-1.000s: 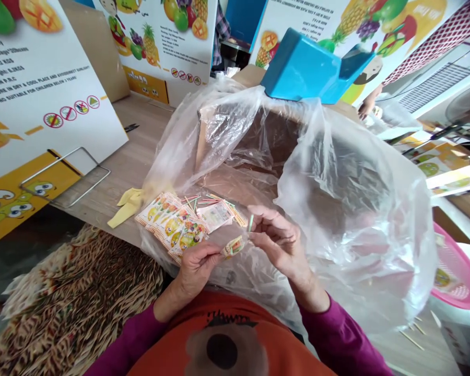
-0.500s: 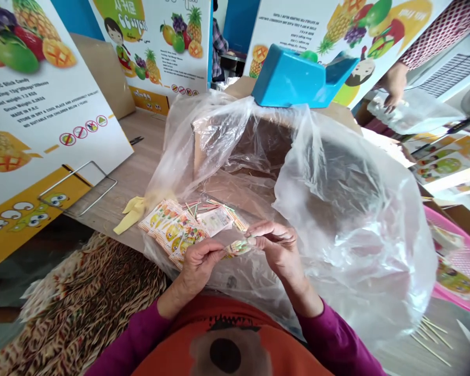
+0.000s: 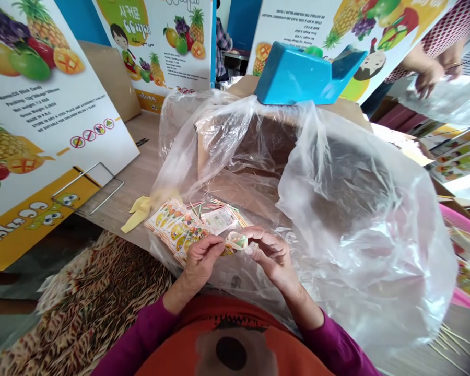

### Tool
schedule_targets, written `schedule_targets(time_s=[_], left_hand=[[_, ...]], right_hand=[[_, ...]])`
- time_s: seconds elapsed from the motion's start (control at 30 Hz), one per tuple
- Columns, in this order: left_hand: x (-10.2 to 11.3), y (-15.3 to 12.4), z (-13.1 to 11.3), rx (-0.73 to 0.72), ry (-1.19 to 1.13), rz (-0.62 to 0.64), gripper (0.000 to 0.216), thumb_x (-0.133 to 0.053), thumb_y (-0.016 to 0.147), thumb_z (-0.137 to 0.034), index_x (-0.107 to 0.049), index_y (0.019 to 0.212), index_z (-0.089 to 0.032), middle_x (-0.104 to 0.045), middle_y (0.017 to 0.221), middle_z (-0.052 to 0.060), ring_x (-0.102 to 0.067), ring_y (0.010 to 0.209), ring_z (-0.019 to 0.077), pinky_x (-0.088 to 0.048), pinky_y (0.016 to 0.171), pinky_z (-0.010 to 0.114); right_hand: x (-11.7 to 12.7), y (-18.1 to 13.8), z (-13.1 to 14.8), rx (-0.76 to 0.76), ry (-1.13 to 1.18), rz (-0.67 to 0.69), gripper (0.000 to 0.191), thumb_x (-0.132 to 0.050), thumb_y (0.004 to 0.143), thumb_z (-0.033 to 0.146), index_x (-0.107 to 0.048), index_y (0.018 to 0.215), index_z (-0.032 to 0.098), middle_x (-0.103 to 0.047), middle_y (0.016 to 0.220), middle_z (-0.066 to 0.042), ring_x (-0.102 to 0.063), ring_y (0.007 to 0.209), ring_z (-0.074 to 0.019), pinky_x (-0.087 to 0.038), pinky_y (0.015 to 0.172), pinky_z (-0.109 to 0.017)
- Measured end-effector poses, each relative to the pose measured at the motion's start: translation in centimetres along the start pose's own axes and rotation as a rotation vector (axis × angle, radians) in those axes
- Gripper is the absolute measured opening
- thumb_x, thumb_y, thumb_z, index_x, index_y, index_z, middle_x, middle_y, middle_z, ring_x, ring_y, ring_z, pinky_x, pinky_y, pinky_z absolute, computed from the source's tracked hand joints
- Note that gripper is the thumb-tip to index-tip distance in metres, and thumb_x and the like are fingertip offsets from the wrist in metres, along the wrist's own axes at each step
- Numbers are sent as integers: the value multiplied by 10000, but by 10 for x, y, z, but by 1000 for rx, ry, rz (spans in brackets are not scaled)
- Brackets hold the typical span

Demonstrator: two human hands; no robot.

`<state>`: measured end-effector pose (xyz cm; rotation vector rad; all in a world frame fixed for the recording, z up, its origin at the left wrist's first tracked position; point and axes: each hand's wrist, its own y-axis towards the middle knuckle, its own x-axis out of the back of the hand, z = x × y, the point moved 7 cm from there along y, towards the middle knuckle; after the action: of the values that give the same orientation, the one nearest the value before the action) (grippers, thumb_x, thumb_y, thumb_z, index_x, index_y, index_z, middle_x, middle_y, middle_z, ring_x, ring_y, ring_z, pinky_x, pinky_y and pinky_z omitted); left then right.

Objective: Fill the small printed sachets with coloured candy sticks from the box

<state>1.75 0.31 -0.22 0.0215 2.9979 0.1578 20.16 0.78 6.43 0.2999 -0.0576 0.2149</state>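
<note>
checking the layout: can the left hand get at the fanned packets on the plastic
Probably yes: the fanned packets lie uncovered right beside the left hand, nothing between, though it is pinching a small packet.

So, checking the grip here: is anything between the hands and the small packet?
Nothing visible. The left hand and right hand pinch the small packet directly at its two ends, over the clear plastic bag.

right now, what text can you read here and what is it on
"Name:CC Stick Candy": left carton
"MADE IN P.R.C": left carton
"CC Stick": middle carton, green oval
Too small to read: upside-down lines on the right carton, and the sachet pinched by left hand and right hand.
</note>
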Motion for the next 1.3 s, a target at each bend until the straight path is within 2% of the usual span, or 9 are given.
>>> schedule_targets(time_s=[0.07,0.17,0.33,0.57,0.73,0.93,1.1,1.2,1.3], left_hand=[[-4,-3,-2,-12,9,71,371,-816,894,-560,-843,965,-197,-796,864,55,-711,797,190,-600,760,302],[-4,-6,-7,-78,106,94,450,-896,818,-575,-840,1088,-220,-819,977,64,-734,913,226,-607,872,347],[2,-6,-23,-244,238,35,279,-783,957,-489,-827,928,-215,-801,870,50,-727,831,205,-605,825,333],[7,-9,-29,-280,354,32,276,-653,1051,-387,-811,912,-208,-795,844,54,-726,818,195,-592,810,327],[7,-15,-34,-318,313,-6,197,-730,1005,-386,-805,976,-207,-812,918,69,-750,867,210,-613,837,337],[20,-13,-40,-301,585,34,206,-615,1010,-209,-735,842,-197,-735,779,35,-675,736,177,-549,699,292],[38,-6,-40,-424,1143,14,201,-576,944,-106,-763,973,-174,-728,890,97,-623,862,263,-536,766,392],[35,-4,-45,-536,1221,-22,277,-583,949,-97,-757,1156,-158,-740,1044,127,-605,956,283,-551,826,420],[25,0,-53,-609,1207,-38,195,-596,985,-125,-774,1044,-182,-731,1026,115,-592,970,273,-558,847,417]], right_hand=[[-3,3,6,59,-39,13,128,-760,1014,385,-839,991,287,-815,976,-30,-747,898,-203,-610,872,-350],[-6,9,17,158,-132,24,133,-727,1027,249,-838,966,288,-807,936,-10,-742,886,-191,-597,873,-336],[-16,11,20,245,-233,100,166,-706,1023,195,-827,948,280,-810,948,-15,-740,895,-188,-581,854,-320],[-25,4,-20,-35,-127,102,209,-803,960,416,-793,1087,250,-795,920,-20,-707,790,-185,-584,758,-304],[-33,-6,-31,-46,-284,155,218,-669,1006,275,-752,810,227,-733,737,-5,-676,683,-168,-523,666,-263],[-52,-12,-38,-100,-374,322,200,-590,950,176,-785,947,221,-780,806,-9,-699,706,-176,-546,701,-270],[-19,11,-43,-101,-670,267,236,-592,919,147,-809,993,201,-836,913,-67,-769,825,-217,-564,784,-308],[-1,32,-42,-80,-840,291,281,-576,933,129,-832,1008,220,-853,982,-82,-786,903,-235,-566,828,-321],[-3,56,-40,-52,-965,361,285,-566,977,145,-838,986,229,-854,1009,-81,-778,939,-227,-557,855,-312]])
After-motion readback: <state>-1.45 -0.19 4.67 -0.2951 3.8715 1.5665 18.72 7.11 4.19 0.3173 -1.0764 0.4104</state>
